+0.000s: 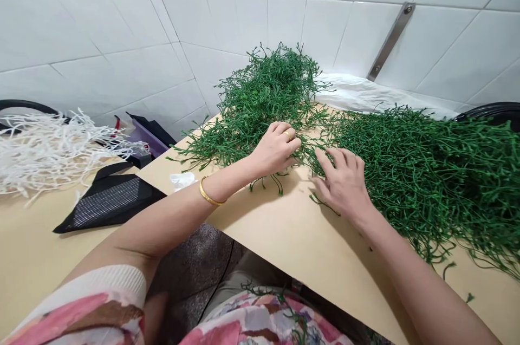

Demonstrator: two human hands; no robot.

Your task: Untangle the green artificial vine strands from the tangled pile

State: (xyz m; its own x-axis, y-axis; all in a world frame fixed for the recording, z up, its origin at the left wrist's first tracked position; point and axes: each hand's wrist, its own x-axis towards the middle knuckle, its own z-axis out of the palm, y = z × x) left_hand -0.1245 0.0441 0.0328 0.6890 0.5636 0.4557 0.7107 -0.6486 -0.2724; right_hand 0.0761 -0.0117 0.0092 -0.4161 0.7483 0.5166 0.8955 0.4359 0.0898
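My left fingers (287,144) curl around green strands (270,112); my right fingers (327,166) spread slightly, touching others.

Illumination is bright and diffuse, apparently from overhead, with soft shadows on the tan tabletop (260,236), mild sheen on the white wall tiles (235,14), and wide-angle stretching toward the edges.

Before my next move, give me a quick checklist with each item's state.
1. Left hand at the green strands: ok.
2. Left hand's hold firm: cannot tell, its fingertips are hidden.
3. Right hand beside the green strands: ok.
4. White strands separate from the green: ok.
5. Black mesh piece out from under the hands: ok.
6. Patterned clothing free of green bits: not ok, some lie on it.
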